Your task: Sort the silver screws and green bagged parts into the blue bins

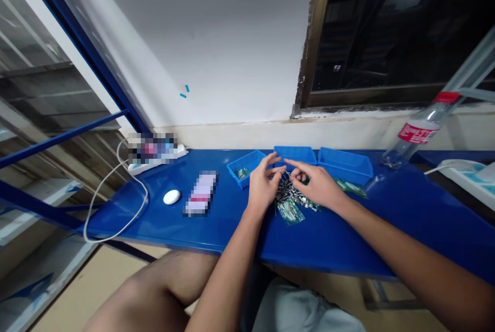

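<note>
My left hand [265, 181] is above the left side of a heap of metal pieces, its fingers bent and the thumb close to the fingertips. From the right comes my right hand [317, 183], its index finger reaching towards my left fingertips while the other fingers curl near the thumb. Whatever lies between the fingertips is too small to make out. Below both hands is the pile of dark and silvery screw-like pieces [285, 192]. A small clear greenish bag [291, 212] with pale pieces lies at its front.
Behind the hands stand three blue bins: a left bin [243, 183] holding small pieces, a middle bin [296, 152] and a right bin [344, 166]. More bags [352, 187] lie right. A plastic bottle [415, 133], white oval object [171, 197], blurred-out phone-like item [201, 193] and power strip [158, 159] surround them.
</note>
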